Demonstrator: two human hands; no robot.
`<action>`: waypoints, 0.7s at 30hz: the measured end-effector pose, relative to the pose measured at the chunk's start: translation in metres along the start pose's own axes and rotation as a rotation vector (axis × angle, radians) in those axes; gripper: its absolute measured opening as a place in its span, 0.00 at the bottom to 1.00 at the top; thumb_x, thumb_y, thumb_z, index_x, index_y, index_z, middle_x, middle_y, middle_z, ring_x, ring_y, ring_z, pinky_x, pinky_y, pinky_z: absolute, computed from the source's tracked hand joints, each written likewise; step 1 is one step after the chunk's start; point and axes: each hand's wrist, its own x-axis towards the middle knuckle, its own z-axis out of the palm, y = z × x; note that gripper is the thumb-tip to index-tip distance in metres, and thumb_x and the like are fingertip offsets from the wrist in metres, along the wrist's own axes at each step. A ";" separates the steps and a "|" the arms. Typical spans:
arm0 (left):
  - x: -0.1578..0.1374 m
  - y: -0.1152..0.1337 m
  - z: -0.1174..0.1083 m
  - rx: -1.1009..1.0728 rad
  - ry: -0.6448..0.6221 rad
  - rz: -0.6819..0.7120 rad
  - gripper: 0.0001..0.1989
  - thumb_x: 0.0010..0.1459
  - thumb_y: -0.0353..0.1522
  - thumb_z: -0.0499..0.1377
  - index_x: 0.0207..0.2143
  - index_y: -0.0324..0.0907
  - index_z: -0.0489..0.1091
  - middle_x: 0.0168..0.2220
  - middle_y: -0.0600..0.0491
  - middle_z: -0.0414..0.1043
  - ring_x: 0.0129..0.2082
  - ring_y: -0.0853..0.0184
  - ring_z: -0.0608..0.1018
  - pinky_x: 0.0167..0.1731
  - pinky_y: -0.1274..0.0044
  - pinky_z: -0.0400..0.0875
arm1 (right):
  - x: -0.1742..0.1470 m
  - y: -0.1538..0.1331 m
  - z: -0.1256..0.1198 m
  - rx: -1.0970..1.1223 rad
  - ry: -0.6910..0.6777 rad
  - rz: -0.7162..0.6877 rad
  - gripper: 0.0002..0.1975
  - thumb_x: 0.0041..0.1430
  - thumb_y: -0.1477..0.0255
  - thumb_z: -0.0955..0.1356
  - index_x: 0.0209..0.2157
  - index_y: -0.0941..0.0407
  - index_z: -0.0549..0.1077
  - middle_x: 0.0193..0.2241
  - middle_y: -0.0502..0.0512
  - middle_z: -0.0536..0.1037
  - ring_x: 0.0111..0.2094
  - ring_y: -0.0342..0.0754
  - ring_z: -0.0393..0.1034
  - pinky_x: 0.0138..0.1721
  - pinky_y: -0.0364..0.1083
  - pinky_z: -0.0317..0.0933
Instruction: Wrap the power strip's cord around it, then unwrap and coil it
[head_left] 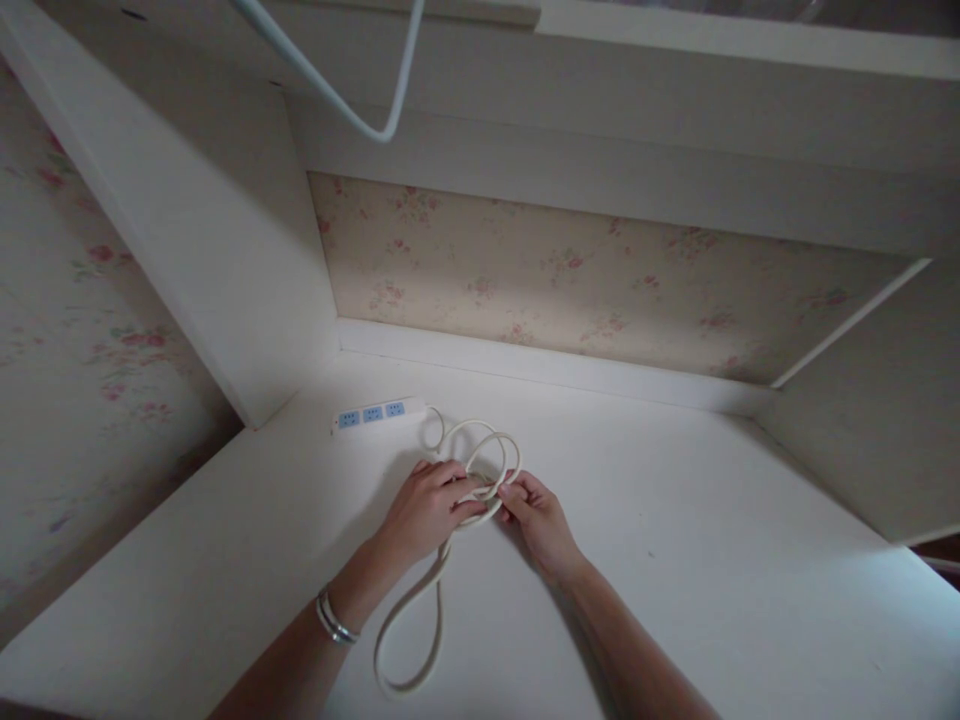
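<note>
A cream-coloured power cord [411, 598] lies in tangled loops on the white desk. My left hand [429, 508] is closed around the bundle, fingers and thumb pinching several strands. On the other side, my right hand [537, 518] pinches the cord between thumb and fingers at the right edge of the loops. One long loop hangs toward me below my left hand, and smaller loops rise above both hands. The cord runs up to a white power strip [377, 413] with blue socket panels, which sits beyond my left hand. The cord's plug end cannot be made out.
The white desk top [660, 570] spreads around my hands. A white side panel [202, 230] stands at the left, and a grey-white panel [877, 400] at the right. Floral wallpaper [555, 270] covers the back. Overhead is a shelf [637, 90], with a pale bent tube [382, 132] hanging in front.
</note>
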 end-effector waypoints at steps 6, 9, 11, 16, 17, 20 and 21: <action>0.002 0.007 0.000 0.092 0.001 0.044 0.06 0.55 0.37 0.61 0.30 0.44 0.73 0.32 0.55 0.72 0.33 0.68 0.72 0.39 0.71 0.57 | -0.003 -0.003 0.008 0.043 -0.040 0.036 0.12 0.47 0.64 0.73 0.27 0.58 0.72 0.18 0.45 0.68 0.22 0.38 0.58 0.25 0.40 0.51; 0.001 0.009 0.001 0.165 0.004 0.054 0.09 0.58 0.37 0.57 0.28 0.43 0.72 0.30 0.55 0.72 0.32 0.68 0.72 0.38 0.70 0.56 | -0.003 0.000 0.008 -0.004 -0.042 0.037 0.12 0.49 0.65 0.73 0.28 0.59 0.72 0.18 0.45 0.67 0.21 0.37 0.57 0.25 0.40 0.50; 0.000 0.011 0.000 0.197 0.007 0.059 0.10 0.60 0.36 0.54 0.29 0.43 0.72 0.30 0.55 0.72 0.32 0.67 0.72 0.38 0.69 0.56 | -0.003 0.002 0.007 -0.028 -0.030 0.030 0.11 0.51 0.65 0.72 0.30 0.59 0.73 0.18 0.44 0.66 0.21 0.37 0.56 0.25 0.39 0.48; 0.001 0.019 -0.005 0.256 0.047 0.055 0.11 0.63 0.35 0.51 0.38 0.44 0.72 0.35 0.52 0.74 0.36 0.64 0.72 0.40 0.67 0.57 | -0.001 -0.001 0.004 0.122 0.014 0.041 0.11 0.54 0.64 0.70 0.34 0.57 0.72 0.20 0.44 0.67 0.22 0.37 0.58 0.25 0.38 0.52; 0.002 0.020 -0.005 0.259 0.064 0.048 0.11 0.62 0.35 0.51 0.42 0.44 0.71 0.37 0.52 0.74 0.37 0.63 0.72 0.41 0.66 0.57 | 0.000 -0.002 0.003 0.171 0.040 0.046 0.10 0.54 0.64 0.70 0.34 0.56 0.72 0.20 0.44 0.68 0.23 0.37 0.59 0.24 0.37 0.54; 0.002 0.022 -0.005 0.256 0.106 0.031 0.13 0.62 0.33 0.52 0.47 0.45 0.69 0.45 0.51 0.73 0.43 0.61 0.71 0.46 0.63 0.56 | 0.004 -0.005 -0.003 0.315 0.139 0.067 0.10 0.53 0.65 0.71 0.32 0.56 0.71 0.25 0.46 0.71 0.26 0.38 0.65 0.26 0.37 0.60; 0.003 0.022 -0.005 0.255 0.114 0.031 0.13 0.62 0.33 0.52 0.48 0.45 0.69 0.47 0.51 0.72 0.44 0.61 0.71 0.48 0.63 0.56 | 0.005 -0.005 -0.005 0.362 0.169 0.076 0.10 0.52 0.66 0.72 0.32 0.56 0.71 0.27 0.47 0.73 0.28 0.38 0.67 0.28 0.37 0.62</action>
